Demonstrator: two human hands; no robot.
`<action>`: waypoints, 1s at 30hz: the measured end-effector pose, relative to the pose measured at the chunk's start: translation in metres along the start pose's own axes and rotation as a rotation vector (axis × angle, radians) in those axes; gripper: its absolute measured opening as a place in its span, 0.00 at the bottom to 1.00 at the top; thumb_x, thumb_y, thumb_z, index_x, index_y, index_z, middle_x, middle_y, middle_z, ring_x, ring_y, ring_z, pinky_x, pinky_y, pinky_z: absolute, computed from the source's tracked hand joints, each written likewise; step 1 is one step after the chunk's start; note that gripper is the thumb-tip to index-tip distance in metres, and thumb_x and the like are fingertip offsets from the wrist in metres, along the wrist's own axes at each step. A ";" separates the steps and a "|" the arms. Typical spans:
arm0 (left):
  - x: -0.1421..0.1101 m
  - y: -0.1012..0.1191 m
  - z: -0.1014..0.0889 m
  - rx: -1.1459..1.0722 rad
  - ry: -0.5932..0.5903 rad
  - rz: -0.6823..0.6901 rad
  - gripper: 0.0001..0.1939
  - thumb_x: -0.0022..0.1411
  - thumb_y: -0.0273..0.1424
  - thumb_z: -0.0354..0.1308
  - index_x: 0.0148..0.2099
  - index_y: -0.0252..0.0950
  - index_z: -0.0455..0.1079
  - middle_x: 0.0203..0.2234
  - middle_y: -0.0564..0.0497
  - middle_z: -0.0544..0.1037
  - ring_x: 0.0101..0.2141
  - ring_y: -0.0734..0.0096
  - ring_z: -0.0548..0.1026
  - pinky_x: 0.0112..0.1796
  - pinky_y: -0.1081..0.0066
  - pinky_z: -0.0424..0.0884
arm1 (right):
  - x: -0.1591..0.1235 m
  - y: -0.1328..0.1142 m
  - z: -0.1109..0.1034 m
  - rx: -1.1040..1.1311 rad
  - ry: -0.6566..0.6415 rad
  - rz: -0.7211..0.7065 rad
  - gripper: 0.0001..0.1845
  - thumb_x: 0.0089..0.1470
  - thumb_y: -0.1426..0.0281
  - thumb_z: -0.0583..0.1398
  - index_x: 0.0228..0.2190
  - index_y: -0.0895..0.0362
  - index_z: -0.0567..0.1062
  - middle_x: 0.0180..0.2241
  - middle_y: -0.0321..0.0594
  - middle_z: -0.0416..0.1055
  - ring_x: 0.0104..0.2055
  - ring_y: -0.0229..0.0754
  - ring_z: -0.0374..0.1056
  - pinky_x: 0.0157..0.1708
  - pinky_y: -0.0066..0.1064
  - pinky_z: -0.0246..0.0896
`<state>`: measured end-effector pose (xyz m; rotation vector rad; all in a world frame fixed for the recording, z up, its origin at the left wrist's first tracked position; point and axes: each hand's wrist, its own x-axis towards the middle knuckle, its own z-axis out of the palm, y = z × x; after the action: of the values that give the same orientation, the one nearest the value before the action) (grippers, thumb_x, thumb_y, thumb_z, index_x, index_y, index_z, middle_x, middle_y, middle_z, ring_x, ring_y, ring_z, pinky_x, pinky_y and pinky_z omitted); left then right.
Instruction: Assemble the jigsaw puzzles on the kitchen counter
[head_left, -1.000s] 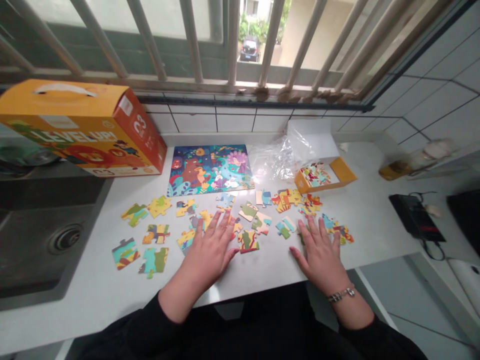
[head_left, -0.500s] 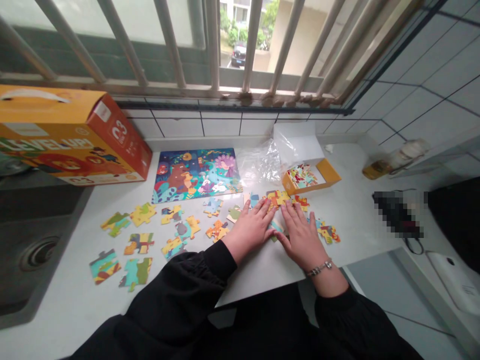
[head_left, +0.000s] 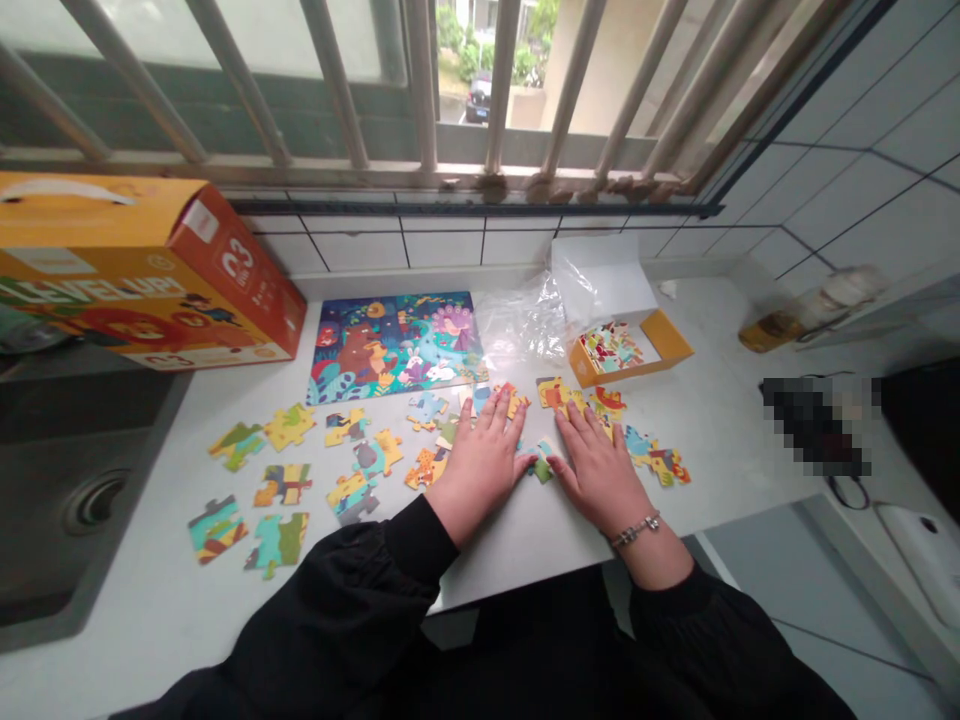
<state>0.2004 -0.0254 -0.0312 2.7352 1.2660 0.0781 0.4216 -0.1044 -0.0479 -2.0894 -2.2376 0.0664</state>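
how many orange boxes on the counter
2: a large handled puzzle box at far left, and a small open box holding puzzle pieces, beside a plastic bag.

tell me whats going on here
A person has their left hand and right hand spread flat on a white counter, among loose jigsaw pieces. A small piece lies between the hands, and neither hand is gripping anything. A jungle picture lies further back, near an open orange box holding more pieces.
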 end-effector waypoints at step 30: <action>-0.007 0.024 0.004 -0.030 0.018 0.081 0.39 0.81 0.51 0.47 0.83 0.34 0.57 0.81 0.32 0.56 0.81 0.39 0.51 0.76 0.31 0.46 | 0.001 0.030 -0.002 0.018 -0.058 -0.112 0.41 0.77 0.49 0.52 0.81 0.52 0.53 0.83 0.51 0.43 0.85 0.62 0.41 0.78 0.71 0.38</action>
<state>0.2144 -0.0465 -0.0315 2.7653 1.1490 0.1291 0.4519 -0.1010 -0.0488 -1.9731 -2.3732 0.1410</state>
